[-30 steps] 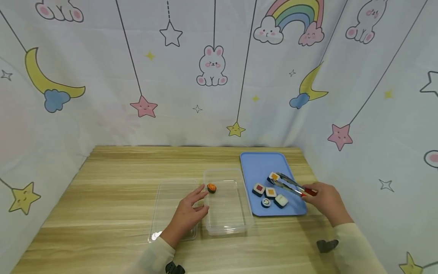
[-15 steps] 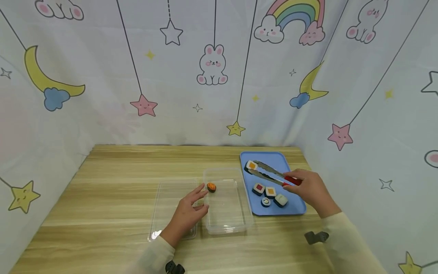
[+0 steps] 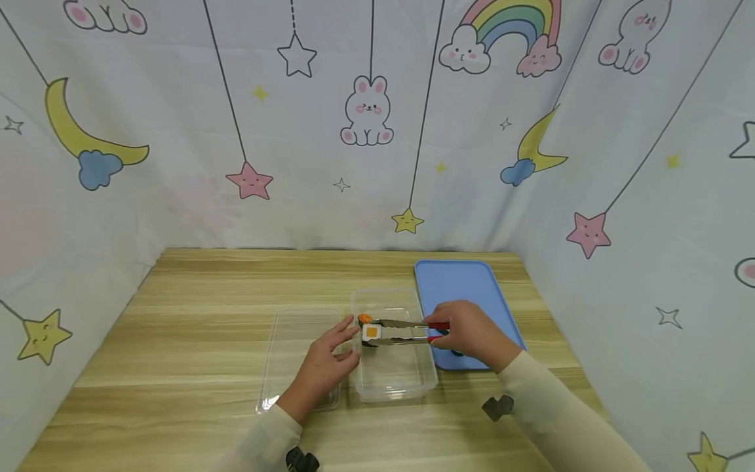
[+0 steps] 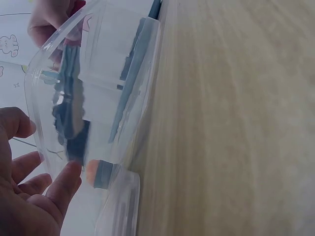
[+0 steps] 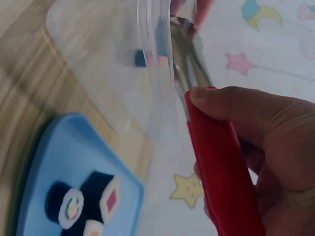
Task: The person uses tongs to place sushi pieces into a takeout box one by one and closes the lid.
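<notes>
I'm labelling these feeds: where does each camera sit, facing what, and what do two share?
Head: on the head, facing forward and down at table and box; left hand, right hand and sleeves show.
Left wrist: on that wrist, facing box and tongs; left hand near, right hand beyond.
Right wrist: on that wrist, facing along the tongs to the box; right hand near, perhaps left beyond, blurred.
Wrist views share box and tongs.

The left forearm (image 3: 259, 442) and the right forearm (image 3: 560, 406) are covered by pale sleeves, and the 2 are angled inward. The left hand (image 3: 327, 360) is held with its fingers loosely spread and slightly bent. The right hand (image 3: 472, 334) is curled in a grip, its thumb (image 5: 216, 101) extended. The 2 hands are held near each other, not touching.
</notes>
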Demonstrator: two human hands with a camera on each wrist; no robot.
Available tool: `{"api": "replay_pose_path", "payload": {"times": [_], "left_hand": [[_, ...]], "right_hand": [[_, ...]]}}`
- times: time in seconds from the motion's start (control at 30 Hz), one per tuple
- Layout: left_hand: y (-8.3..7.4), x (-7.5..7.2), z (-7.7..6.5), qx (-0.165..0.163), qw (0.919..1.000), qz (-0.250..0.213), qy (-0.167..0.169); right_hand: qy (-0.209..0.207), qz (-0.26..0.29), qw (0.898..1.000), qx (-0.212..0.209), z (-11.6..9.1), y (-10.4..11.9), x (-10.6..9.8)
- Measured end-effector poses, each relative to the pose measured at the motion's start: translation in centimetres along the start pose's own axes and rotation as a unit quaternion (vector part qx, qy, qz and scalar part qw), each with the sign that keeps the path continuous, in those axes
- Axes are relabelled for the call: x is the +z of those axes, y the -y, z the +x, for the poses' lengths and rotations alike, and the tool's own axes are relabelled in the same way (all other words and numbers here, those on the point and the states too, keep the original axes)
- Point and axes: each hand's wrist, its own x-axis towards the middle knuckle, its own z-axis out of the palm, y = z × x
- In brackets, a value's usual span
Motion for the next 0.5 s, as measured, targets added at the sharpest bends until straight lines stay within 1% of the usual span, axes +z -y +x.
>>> {"api": "replay_pose_path", "payload": {"times": [0.1, 0.17, 0.33, 0.5], "left_hand": [[0.0, 0.0, 0.0, 0.001, 1.0000, 0.000, 0.000], [0.0, 0.0, 0.0, -0.001, 1.0000, -0.001, 0.001], [-0.3, 0.0, -0.1, -0.008, 0.9999, -0.003, 0.006], [-0.2, 0.0, -0.1, -0.003, 1.0000, -0.008, 0.003]], "right_hand": [[0.014, -0.036, 0.999, -0.026, 0.7, 0.5, 0.5], [0.018, -0.058, 0.998, -0.035, 1.1, 0.7, 0.6], [0.025, -0.070, 0.997, -0.020, 1.6, 1.2, 0.7], [0.030, -0.074, 0.997, -0.012, 1.8, 1.4, 0.8]]}}
